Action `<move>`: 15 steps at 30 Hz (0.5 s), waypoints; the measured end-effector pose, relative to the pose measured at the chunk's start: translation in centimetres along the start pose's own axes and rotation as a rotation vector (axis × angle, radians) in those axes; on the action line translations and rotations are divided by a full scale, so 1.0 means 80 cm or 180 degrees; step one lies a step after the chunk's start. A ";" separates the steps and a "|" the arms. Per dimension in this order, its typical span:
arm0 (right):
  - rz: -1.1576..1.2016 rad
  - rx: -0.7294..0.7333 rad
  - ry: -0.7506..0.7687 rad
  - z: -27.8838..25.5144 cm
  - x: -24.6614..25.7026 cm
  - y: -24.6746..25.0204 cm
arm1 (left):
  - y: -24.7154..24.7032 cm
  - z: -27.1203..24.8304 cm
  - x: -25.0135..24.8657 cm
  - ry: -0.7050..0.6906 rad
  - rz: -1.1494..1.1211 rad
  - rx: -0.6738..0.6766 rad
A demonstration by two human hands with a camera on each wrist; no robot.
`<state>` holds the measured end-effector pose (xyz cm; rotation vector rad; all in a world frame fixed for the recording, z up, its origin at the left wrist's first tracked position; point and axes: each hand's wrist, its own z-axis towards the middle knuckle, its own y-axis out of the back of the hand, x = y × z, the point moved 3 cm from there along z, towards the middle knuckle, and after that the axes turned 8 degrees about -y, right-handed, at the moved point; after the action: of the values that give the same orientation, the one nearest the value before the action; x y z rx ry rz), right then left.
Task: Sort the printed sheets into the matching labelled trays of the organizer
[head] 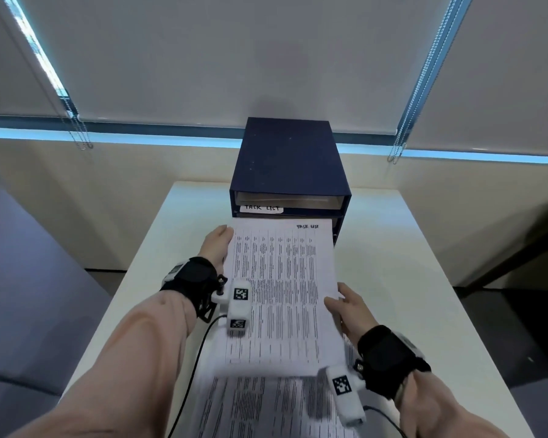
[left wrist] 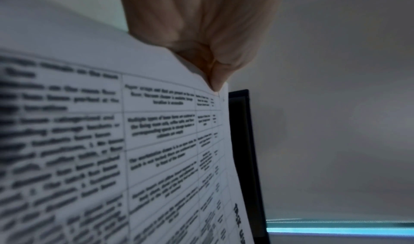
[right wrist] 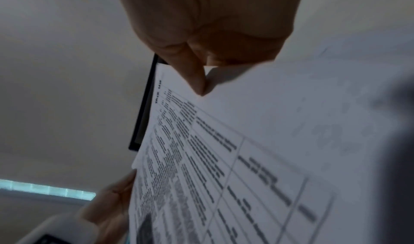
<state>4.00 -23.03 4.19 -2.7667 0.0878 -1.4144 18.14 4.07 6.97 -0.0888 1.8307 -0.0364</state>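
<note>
Nearest, at the bottom of the head view, more printed sheets (head: 266, 406) lie blurred on the white table (head: 393, 248), partly covered by the raised sheet (head: 282, 295); the right hand (head: 350, 308) pinches its lower right edge, the left hand (head: 217, 243) grips its upper left edge; its long axis runs up the frame, the handwritten "TASK LIST" heading at the far end, toward the dark blue organizer (head: 287, 159); its "TASK LIST" label (head: 261, 208) shows above the sheet, which hides the lower trays; table text is illegible.
</note>
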 end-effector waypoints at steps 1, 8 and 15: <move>0.0090 -0.0076 -0.0013 0.006 0.012 0.002 | -0.009 -0.004 -0.019 0.0015 0.0018 0.0084; 0.0036 -0.0309 0.0081 0.033 0.132 0.005 | -0.028 -0.044 -0.042 0.0250 -0.0106 0.0579; -0.0034 -0.0206 -0.0121 0.052 0.103 0.011 | -0.013 -0.060 0.006 0.0309 0.0150 0.0628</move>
<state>12.20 -24.43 8.38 -2.8489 0.1203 -1.3848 13.40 2.92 7.84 0.0965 1.9157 -0.1905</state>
